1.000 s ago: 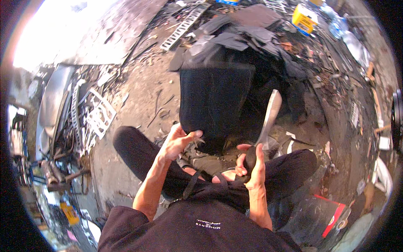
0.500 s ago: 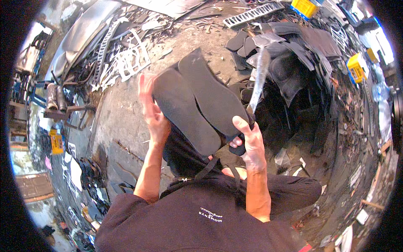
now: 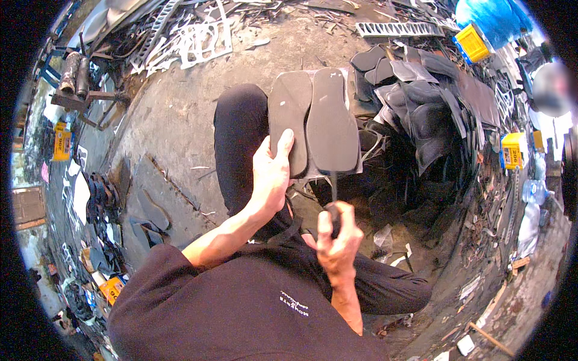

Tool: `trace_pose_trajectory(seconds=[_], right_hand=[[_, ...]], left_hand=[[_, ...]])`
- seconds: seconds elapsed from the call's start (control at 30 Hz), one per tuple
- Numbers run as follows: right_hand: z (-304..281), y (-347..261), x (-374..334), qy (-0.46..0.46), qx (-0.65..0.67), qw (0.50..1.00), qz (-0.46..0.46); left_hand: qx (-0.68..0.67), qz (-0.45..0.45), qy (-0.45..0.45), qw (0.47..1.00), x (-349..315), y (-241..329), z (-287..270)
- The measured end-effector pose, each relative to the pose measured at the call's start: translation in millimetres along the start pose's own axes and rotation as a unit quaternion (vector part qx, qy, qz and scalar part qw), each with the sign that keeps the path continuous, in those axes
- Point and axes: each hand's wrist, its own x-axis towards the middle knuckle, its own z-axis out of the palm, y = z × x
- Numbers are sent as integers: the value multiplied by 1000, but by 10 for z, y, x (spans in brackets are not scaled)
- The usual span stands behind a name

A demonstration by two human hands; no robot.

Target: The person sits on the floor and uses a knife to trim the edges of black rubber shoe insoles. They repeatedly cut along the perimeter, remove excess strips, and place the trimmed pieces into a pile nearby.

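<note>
Holding the grey sole-shaped pieces (image 3: 320, 123) beside the left knee (image 3: 239, 123), the left hand (image 3: 271, 177) presses its thumb on top — other fingers hidden — and could be cut if the knife (image 3: 335, 191), clenched in the curled right hand (image 3: 339, 242) near their lower edge, slips.

Floor (image 3: 162, 138): well lit | glare: upper right | shadow: deep, right of centre | edges: bent, black corners

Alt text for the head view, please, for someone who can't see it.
A seated person holds two grey shoe soles side by side in the left grip and a knife in the right grip, the blade pointing toward the soles. To the right, dark cut pieces lie heaped on a littered floor.
</note>
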Motion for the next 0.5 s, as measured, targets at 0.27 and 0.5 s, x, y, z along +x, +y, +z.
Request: trace_pose_trajectory(seconds=[0.27, 0.5], right_hand=[[-13, 281, -578, -36, -98, 992, 65], [17, 141, -160, -103, -48, 985, 132]], left_hand=[[-58, 20, -27, 998, -36, -7, 94], [54, 54, -38, 996, -85, -112, -13]])
